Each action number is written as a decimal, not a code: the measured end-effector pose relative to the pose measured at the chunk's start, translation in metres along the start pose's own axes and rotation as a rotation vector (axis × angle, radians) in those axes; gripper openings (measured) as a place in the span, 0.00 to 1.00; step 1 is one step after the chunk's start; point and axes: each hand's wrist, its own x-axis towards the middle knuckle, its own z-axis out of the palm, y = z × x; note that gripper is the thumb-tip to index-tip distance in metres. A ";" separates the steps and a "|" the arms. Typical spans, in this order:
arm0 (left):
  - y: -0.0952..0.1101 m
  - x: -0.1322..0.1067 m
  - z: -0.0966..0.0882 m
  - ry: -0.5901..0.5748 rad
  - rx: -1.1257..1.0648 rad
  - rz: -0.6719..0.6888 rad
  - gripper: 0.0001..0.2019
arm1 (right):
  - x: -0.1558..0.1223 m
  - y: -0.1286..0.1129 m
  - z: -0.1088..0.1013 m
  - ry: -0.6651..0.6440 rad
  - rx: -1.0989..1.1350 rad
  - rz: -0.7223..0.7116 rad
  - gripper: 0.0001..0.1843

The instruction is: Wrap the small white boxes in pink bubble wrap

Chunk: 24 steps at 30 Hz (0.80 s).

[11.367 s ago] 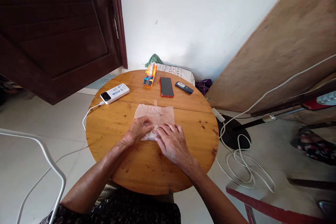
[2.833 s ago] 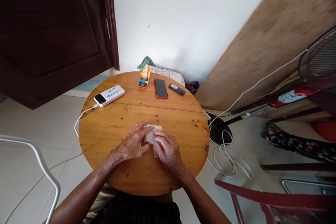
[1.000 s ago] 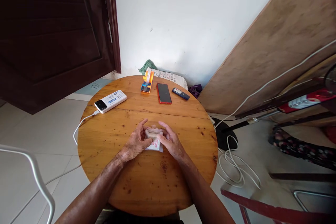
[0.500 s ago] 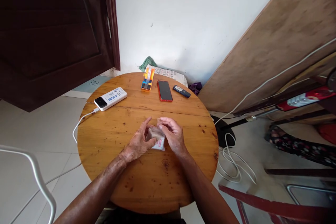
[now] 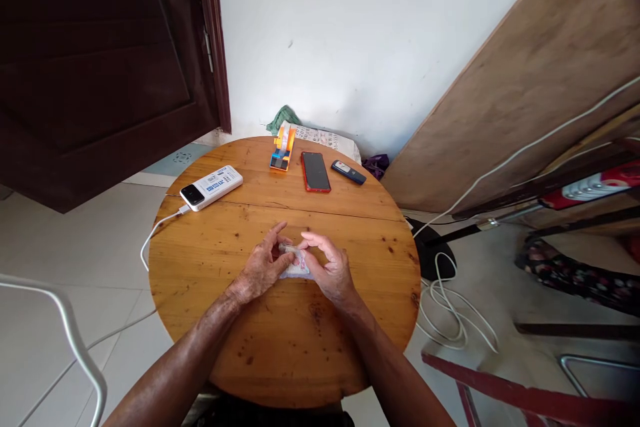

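Note:
A small bundle wrapped in bubble wrap (image 5: 295, 265) lies in the middle of the round wooden table (image 5: 225, 320). My left hand (image 5: 260, 265) grips the bundle's left side with thumb and fingers. My right hand (image 5: 331, 267) pinches its right end, fingers curled over the top. Most of the bundle is hidden between the two hands.
At the table's far side lie a white power bank (image 5: 211, 187) with a white cable, an orange tape dispenser (image 5: 283, 149), a red-edged phone (image 5: 315, 171) and a small dark phone (image 5: 349, 172). White cables coil on the floor (image 5: 450, 307) to the right. A dark door stands at left.
The flat bubble wrap sheet has been folded and rolled into a small bundle. Over the last second both hands turned it and pressed closer together on it.

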 end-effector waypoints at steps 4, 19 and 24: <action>-0.003 0.004 0.001 0.019 -0.003 0.024 0.36 | 0.000 0.000 -0.002 -0.008 -0.140 -0.143 0.13; -0.005 0.002 -0.001 0.107 0.197 0.020 0.28 | 0.003 -0.015 -0.024 -0.091 -0.030 -0.185 0.08; -0.001 0.000 -0.002 0.120 0.105 -0.007 0.29 | 0.006 -0.005 -0.039 -0.087 0.064 0.117 0.10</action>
